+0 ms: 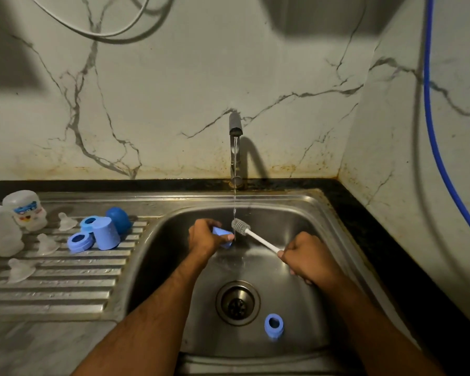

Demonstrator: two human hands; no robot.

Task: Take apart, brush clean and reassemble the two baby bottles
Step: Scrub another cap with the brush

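Centrally, left grip (205,237) clasps blue cap (222,234); right grip (308,259) clasps brush (251,234), mid-sink (337,229).

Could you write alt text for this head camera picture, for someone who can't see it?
Over a steel sink, a left hand holds a blue cap under a thin tap stream while the right hand holds a bottle brush to it. Bottles, teats and blue rings sit on the drainboard.

Ribbed steel drainboard (65,283) carrying two frosted plastic bottles (11,223), clear silicone teats (19,270), blue caps and rings (101,232). Steel sink basin (296,221) holding one blue screw ring (273,325).
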